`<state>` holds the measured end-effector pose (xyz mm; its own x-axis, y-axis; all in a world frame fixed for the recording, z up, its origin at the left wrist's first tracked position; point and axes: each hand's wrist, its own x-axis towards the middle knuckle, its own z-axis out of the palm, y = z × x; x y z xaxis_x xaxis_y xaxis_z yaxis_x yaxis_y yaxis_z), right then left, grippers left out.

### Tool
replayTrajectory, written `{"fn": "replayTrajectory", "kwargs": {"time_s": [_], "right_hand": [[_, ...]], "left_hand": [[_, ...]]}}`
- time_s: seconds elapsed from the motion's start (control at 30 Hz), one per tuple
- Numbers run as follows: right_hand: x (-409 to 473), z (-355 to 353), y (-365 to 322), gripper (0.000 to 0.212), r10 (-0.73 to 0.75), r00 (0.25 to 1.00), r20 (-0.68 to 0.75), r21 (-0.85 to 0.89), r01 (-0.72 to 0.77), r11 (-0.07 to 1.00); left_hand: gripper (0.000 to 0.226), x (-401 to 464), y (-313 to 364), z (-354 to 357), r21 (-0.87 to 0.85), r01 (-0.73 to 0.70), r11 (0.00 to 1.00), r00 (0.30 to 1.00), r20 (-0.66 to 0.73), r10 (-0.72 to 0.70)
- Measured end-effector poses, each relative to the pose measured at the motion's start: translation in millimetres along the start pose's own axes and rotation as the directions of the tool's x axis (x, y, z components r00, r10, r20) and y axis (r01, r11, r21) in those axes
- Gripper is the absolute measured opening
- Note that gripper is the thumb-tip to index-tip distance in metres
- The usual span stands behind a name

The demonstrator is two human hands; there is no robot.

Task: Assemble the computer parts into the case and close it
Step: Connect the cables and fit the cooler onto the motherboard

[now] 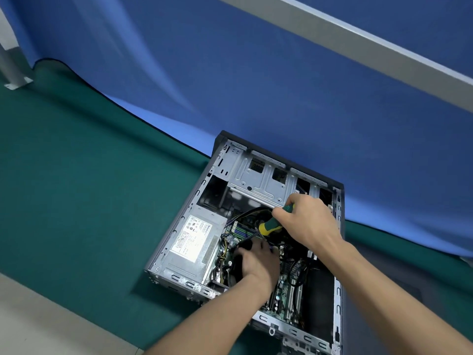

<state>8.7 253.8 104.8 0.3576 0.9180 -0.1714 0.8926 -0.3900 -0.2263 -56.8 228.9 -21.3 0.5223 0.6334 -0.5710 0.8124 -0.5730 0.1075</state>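
Both forearms reach down into the open computer case (pixel 163 254), which lies on its side on the green mat (pixel 76 201).

Curled round a screwdriver (pixel 271 225) with a green and yellow handle, the right hand (pixel 307 224) angles the tip down toward the board, probably to drive a screw. Lower down, the left hand (pixel 256 262) presses on a black part (pixel 239 267), likely a cooler, apparently steadying it; whether those fingers grip it I cannot tell. A grey power supply (pixel 192 242) sits just beside.
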Motion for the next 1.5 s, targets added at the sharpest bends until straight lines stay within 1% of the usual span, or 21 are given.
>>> {"fn": "replayTrajectory", "kwargs": {"time_s": [0.13, 0.37, 0.53, 0.63, 0.7, 0.77, 0.8, 0.83, 0.9, 0.97, 1.03, 1.13, 1.17, 1.2, 1.27, 1.3, 1.33, 1.4, 1.43, 1.47, 1.5], "right_hand": [[-1.0, 1.3, 0.3, 0.026, -0.007, 1.0, -0.015, 0.012, 0.007, 1.0], [-3.5, -0.1, 2.4, 0.027, 0.008, 0.999, -0.035, 0.024, -0.007, 1.0], [-3.1, 0.5, -0.1, 0.027, 0.01, 1.0, -0.017, 0.012, -0.009, 1.0], [-2.1, 1.5, -3.6, 0.027, 0.0, 1.0, -0.009, 0.009, 0.001, 1.0], [-0.8, 0.8, -6.5, 0.028, -0.007, 1.0, 0.003, -0.017, 0.007, 1.0], [1.9, -3.3, -10.6, 0.028, -0.025, 0.998, 0.058, -0.075, 0.029, 0.997], [3.9, -7.2, -13.1, 0.028, -0.034, 0.993, 0.116, -0.093, 0.044, 0.995], [5.8, -11.4, -15.7, 0.029, -0.04, 0.981, 0.192, -0.079, 0.056, 0.995], [7.8, -18.1, -20.5, 0.03, -0.067, 0.943, 0.326, 0.012, 0.066, 0.998], [7.3, -20.0, -24.9, 0.022, -0.122, 0.926, 0.357, 0.055, 0.109, 0.993], [3.9, -18.8, -29.9, 0.017, -0.168, 0.938, 0.303, 0.006, 0.174, 0.985], [-0.8, -16.2, -36.3, 0.034, -0.179, 0.966, 0.188, -0.261, 0.225, 0.939], [-1.5, -15.8, -37.6, 0.037, -0.188, 0.965, 0.183, -0.323, 0.24, 0.915], [-1.8, -16.2, -38.9, 0.036, -0.177, 0.961, 0.211, -0.332, 0.241, 0.912], [-0.3, -18.0, -41.0, 0.027, -0.147, 0.937, 0.316, -0.233, 0.227, 0.946], [-0.3, -18.1, -42.7, 0.028, -0.144, 0.925, 0.351, -0.197, 0.224, 0.954], [-1.2, -18.0, -43.9, 0.027, -0.154, 0.923, 0.353, -0.203, 0.236, 0.95], [-2.9, -15.7, -45.2, 0.024, -0.168, 0.947, 0.276, -0.304, 0.252, 0.919], [-3.2, -14.7, -46.1, 0.027, -0.174, 0.955, 0.241, -0.388, 0.259, 0.885], [-3.2, -15.5, -47.6, 0.03, -0.168, 0.956, 0.24, -0.434, 0.26, 0.863], [-2.1, -17.4, -47.5, 0.026, -0.129, 0.956, 0.263, -0.415, 0.232, 0.88]], "left_hand": [[0.065, -1.6, -1.5, -1.1, -0.011, -0.006, 1.0, 1.0, -0.004, 0.006], [0.069, 1.0, -1.6, 0.2, -0.005, -0.012, 1.0, 1.0, -0.013, 0.012], [0.067, -0.1, -3.2, 1.1, -0.018, -0.009, 1.0, 1.0, -0.022, 0.009], [0.071, -1.3, -3.8, 0.0, -0.024, -0.016, 1.0, 1.0, -0.023, 0.015], [0.067, -2.4, -4.0, -0.8, -0.01, -0.017, 1.0, 1.0, -0.026, 0.016], [0.061, -3.4, -4.1, -1.0, 0.003, -0.017, 1.0, 0.999, -0.034, 0.017], [0.059, -3.7, -4.3, -0.8, 0.005, -0.017, 1.0, 0.999, -0.039, 0.017], [0.055, -4.1, -4.4, -0.7, 0.005, -0.017, 1.0, 0.999, -0.046, 0.017], [0.046, -5.9, -4.9, -0.6, -0.004, -0.015, 1.0, 0.998, -0.067, 0.014], [0.043, -8.0, -5.2, -0.6, -0.001, -0.019, 1.0, 0.996, -0.085, 0.019], [0.043, -8.8, -5.9, -0.5, 0.003, -0.024, 1.0, 0.995, -0.094, 0.024], [0.042, -8.3, -5.5, 0.5, -0.007, -0.017, 1.0, 0.994, -0.108, 0.016], [0.042, -8.0, -5.2, 1.0, -0.014, -0.014, 1.0, 0.993, -0.114, 0.012], [0.041, -7.7, -5.0, 1.6, -0.023, -0.01, 1.0, 0.993, -0.121, 0.007], [0.04, -6.8, -5.6, 2.4, -0.038, -0.006, 0.999, 0.99, -0.142, 0.001], [0.041, -7.3, -5.6, 2.6, -0.045, -0.009, 0.999, 0.989, -0.145, 0.002], [0.042, -6.8, -5.2, 3.0, -0.047, -0.011, 0.999, 0.989, -0.148, 0.004], [0.043, -5.4, -5.0, 4.5, -0.051, -0.016, 0.999, 0.987, -0.162, 0.007], [0.043, -5.5, -5.7, 5.0, -0.05, -0.017, 0.999, 0.986, -0.168, 0.008], [0.042, -5.6, -6.3, 5.2, -0.044, -0.016, 0.999, 0.986, -0.168, 0.009], [0.042, -4.8, -6.7, 5.9, -0.051, -0.025, 0.998, 0.986, -0.166, 0.016]]}}
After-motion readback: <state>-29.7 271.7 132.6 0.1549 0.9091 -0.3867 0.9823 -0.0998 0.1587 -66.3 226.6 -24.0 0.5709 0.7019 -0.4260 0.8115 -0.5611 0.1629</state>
